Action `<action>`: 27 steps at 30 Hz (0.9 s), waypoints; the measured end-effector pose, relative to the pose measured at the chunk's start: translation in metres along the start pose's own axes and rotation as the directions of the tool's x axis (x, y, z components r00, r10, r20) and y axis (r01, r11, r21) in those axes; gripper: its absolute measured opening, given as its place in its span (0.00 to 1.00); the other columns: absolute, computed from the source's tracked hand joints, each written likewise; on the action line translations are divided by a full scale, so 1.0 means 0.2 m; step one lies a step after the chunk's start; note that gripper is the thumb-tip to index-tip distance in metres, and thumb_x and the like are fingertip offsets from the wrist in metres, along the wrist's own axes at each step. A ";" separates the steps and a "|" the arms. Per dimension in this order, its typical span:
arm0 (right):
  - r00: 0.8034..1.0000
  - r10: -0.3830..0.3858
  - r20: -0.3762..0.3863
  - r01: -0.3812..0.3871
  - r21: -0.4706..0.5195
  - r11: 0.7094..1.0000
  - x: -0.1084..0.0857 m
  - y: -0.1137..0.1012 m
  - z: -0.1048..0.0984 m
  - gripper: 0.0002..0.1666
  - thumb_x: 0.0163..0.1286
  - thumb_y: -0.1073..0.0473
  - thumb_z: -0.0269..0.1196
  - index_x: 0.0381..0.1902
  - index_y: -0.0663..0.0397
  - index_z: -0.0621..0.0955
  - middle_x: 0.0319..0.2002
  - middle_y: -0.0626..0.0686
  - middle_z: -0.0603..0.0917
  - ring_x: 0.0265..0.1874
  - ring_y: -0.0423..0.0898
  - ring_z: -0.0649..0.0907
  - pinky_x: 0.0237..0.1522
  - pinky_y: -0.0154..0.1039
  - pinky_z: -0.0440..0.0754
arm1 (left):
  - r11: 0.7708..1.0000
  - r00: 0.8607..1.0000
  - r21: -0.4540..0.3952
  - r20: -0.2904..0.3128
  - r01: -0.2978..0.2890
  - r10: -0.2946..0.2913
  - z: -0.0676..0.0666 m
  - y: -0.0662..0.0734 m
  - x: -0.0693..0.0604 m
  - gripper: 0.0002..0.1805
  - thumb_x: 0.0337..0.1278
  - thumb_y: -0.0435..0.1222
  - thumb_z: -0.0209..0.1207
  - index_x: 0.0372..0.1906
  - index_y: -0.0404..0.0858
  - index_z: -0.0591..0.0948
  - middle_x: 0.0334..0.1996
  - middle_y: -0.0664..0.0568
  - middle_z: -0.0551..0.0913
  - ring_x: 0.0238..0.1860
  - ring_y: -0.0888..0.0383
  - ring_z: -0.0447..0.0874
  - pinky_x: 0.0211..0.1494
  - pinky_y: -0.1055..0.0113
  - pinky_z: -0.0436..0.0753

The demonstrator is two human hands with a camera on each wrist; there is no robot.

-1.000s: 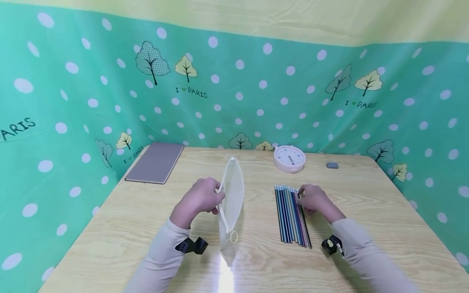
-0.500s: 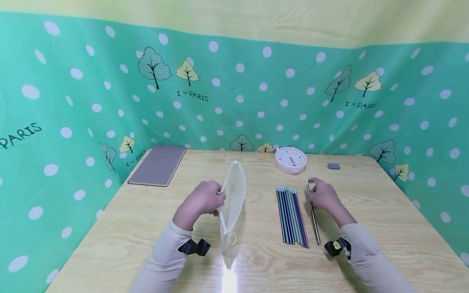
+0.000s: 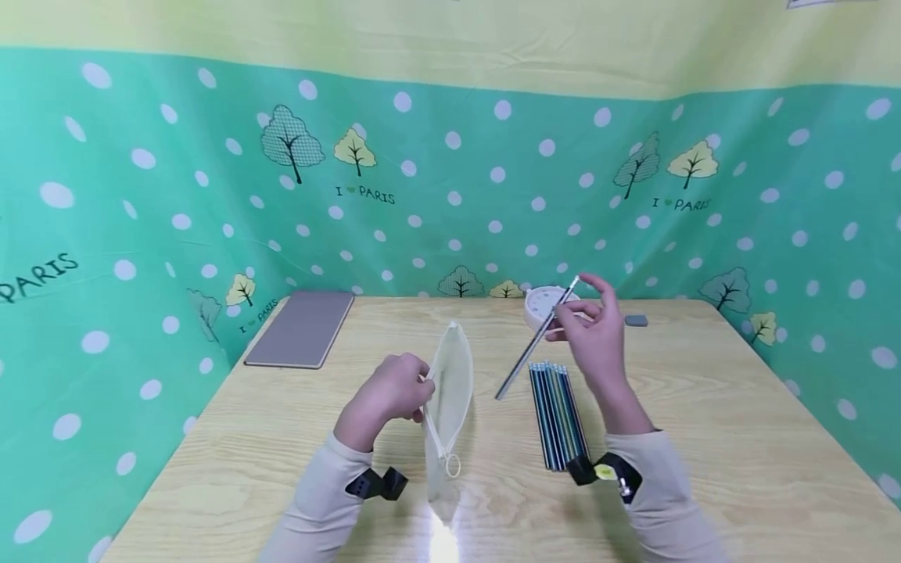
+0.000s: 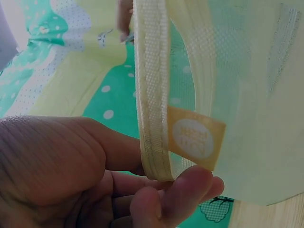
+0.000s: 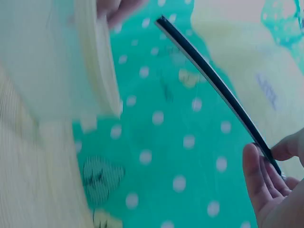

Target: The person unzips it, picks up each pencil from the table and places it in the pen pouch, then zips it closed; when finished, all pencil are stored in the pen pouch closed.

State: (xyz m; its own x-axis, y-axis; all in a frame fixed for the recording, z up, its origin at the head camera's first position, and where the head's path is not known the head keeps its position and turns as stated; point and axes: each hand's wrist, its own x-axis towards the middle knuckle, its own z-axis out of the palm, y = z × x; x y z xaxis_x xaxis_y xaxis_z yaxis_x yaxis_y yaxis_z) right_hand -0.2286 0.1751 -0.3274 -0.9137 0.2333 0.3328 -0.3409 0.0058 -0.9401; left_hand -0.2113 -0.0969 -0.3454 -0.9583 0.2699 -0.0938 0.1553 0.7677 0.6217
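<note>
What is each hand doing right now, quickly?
Left hand: closed, pinching the edge of the open pale pouch.
Right hand: closed, pinching one dark pencil near its white-tipped end, raised above the table.

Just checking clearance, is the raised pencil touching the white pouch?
Apart. The right wrist view shows green cloth between the pencil and the pouch.

Your study-like spot, screened by printed cloth [image 3: 450,211]
Pencils [image 3: 557,414], notebook [image 3: 300,328] and clock [image 3: 538,302] share your wood-grain desk [image 3: 711,422]; whether home or office, you cannot tell.
</note>
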 end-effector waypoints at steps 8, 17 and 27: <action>0.990 -0.141 0.005 0.141 -0.041 0.989 -0.08 0.02 0.14 0.33 0.70 0.76 0.60 0.70 0.59 0.66 0.29 0.39 0.84 0.25 0.41 0.86 0.23 0.32 0.84 | 0.999 1.000 -0.032 0.015 0.011 -0.010 0.02 0.01 0.01 0.11 0.65 0.29 0.54 0.44 0.30 0.85 0.23 0.48 0.87 0.19 0.53 0.87 0.21 0.69 0.78; 0.977 -0.195 0.092 0.204 -0.104 0.973 -0.12 0.07 0.22 0.33 0.67 0.76 0.62 0.69 0.62 0.70 0.32 0.60 0.85 0.26 0.39 0.86 0.22 0.37 0.85 | 0.998 0.999 -0.054 0.009 0.040 -0.040 0.01 0.01 0.01 0.15 0.66 0.29 0.54 0.53 0.27 0.83 0.24 0.47 0.87 0.18 0.55 0.86 0.21 0.68 0.79; 0.968 -0.150 0.200 0.184 -0.166 0.969 -0.16 0.10 0.26 0.32 0.68 0.73 0.63 0.69 0.59 0.72 0.34 0.63 0.87 0.25 0.45 0.86 0.21 0.39 0.84 | 0.997 0.999 -0.060 0.006 0.049 -0.049 0.01 0.01 0.02 0.13 0.67 0.29 0.54 0.50 0.27 0.83 0.24 0.47 0.87 0.20 0.51 0.88 0.19 0.68 0.78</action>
State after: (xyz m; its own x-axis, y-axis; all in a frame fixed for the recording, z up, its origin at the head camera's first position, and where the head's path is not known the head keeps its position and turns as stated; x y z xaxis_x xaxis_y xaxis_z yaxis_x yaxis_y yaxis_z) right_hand -0.2179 0.1174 -0.3520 -0.8780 0.0302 0.4776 -0.4617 0.2097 -0.8619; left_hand -0.2138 -0.0941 -0.3464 -0.9634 0.2352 -0.1285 0.0934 0.7441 0.6615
